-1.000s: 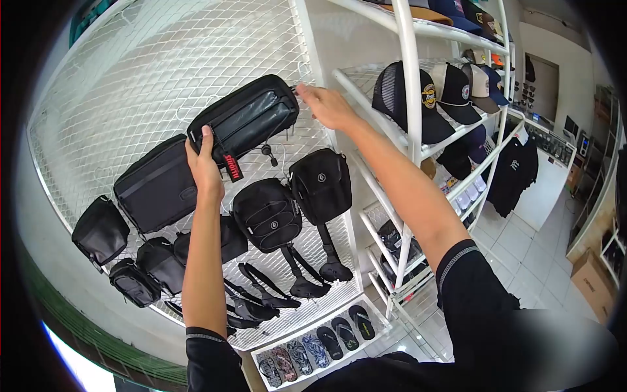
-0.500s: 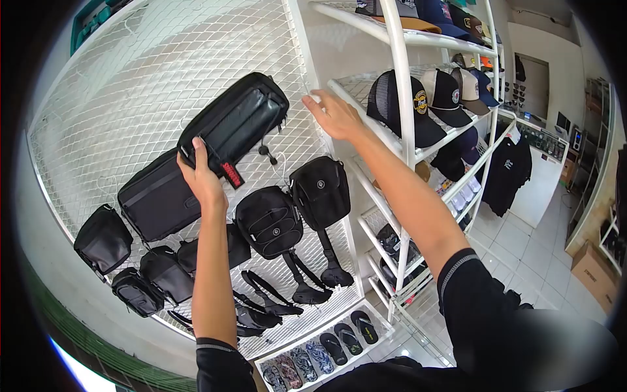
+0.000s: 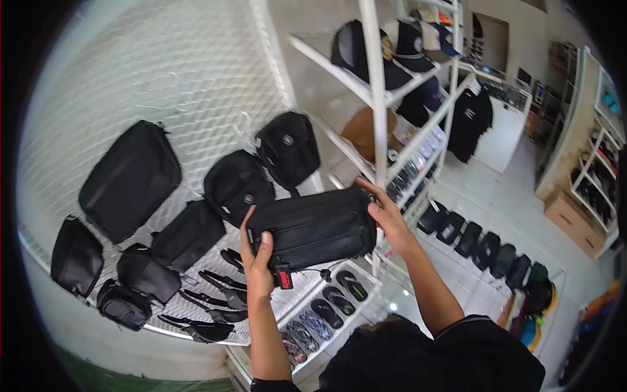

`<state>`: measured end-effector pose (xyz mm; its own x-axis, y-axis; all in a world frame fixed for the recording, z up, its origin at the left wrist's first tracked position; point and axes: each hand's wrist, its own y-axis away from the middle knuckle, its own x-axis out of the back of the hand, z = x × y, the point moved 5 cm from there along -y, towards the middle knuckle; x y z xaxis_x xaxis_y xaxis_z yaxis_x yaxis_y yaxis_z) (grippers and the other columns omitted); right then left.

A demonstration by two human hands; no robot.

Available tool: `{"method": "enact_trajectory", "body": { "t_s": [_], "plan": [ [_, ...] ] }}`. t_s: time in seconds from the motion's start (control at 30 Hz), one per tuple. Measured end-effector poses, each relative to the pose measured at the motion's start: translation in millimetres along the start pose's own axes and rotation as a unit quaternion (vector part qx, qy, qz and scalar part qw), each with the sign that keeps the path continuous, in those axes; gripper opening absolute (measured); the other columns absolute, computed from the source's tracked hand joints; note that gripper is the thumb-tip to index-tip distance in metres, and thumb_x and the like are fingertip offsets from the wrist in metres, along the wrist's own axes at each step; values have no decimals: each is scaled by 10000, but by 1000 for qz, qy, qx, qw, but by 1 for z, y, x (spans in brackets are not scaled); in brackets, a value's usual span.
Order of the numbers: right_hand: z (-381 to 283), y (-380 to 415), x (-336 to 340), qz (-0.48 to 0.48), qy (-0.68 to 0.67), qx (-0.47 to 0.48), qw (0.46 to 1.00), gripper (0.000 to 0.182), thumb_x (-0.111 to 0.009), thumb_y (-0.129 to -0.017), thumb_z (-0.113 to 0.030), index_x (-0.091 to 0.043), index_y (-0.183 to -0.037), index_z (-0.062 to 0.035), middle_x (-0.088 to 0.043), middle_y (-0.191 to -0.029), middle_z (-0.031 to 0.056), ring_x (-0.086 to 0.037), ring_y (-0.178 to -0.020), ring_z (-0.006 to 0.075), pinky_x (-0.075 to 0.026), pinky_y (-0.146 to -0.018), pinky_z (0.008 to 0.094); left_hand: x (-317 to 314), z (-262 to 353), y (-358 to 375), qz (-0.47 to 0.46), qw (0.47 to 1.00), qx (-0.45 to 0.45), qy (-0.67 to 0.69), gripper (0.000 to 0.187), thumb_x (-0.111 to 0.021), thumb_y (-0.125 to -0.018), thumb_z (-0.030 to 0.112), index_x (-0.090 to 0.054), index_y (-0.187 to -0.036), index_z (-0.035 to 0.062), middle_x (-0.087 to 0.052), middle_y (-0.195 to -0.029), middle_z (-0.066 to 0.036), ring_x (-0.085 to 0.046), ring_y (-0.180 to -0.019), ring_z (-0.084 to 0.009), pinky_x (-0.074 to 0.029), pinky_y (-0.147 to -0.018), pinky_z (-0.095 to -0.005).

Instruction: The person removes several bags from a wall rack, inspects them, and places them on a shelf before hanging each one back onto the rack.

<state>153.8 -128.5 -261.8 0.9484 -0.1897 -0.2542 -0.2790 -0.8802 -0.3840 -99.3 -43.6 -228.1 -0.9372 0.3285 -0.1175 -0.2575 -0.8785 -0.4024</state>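
Note:
A black zippered pouch bag (image 3: 317,230) is held out in front of me between both hands. My left hand (image 3: 258,251) grips its left end, thumb on the front face and fingers behind. At the upper right end, my right hand (image 3: 386,212) is closed round the corner with the thumb in front. A black tag with red lettering (image 3: 283,277) dangles from the bag's lower left, and a dark cord end (image 3: 325,274) hangs below it. Behind my left hand, a black backpack-like bag (image 3: 239,186) hangs on the white wire mesh (image 3: 189,85).
More black bags hang on the mesh, among them a large flat one (image 3: 130,179). Caps (image 3: 408,46) sit on a white rack (image 3: 375,98) at right. Sandals (image 3: 326,312) line a low shelf below. Several dark items (image 3: 486,250) stand in a row at lower right.
The pouch bag has come down and right, away from the mesh. My right hand, earlier empty near the rack, now holds its right end. My view has turned rightward and down.

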Motion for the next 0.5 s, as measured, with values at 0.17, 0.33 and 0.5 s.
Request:
{"method": "enact_trajectory", "body": {
  "t_s": [0.17, 0.33, 0.5],
  "plan": [
    [20, 101, 50, -3, 153, -151, 977, 652, -735, -898, -241, -458, -1445, -20, -619, -1249, 103, -567, -1143, 169, -444, -999, 320, -43, -73, 32, -203, 970, 129, -24, 634, -692, -916, 322, -473, -1420, 7, -560, -1330, -143, -519, -1222, -227, -356, -1084, -320],
    [21, 197, 82, 46, 227, -290, 929, 585, -742, -900, -273, -532, -1383, -18, -647, -1217, 108, -583, -1092, 155, -470, -950, 302, -115, -153, 84, -315, 887, 324, 95, 514, -686, -935, 239, -531, -1359, -7, -607, -1254, -114, -577, -1128, -188, -442, -991, -294],
    [48, 287, 132, 222, 160, -302, 913, 511, -701, -933, -294, -576, -1329, 5, -661, -1170, 94, -610, -1028, 151, -487, -914, 288, -192, -247, 137, -308, 856, 407, 83, 493, -548, -1007, 370, -560, -1335, 2, -587, -1281, -87, -547, -1171, -172, -405, -1014, -293]
  ]
}}
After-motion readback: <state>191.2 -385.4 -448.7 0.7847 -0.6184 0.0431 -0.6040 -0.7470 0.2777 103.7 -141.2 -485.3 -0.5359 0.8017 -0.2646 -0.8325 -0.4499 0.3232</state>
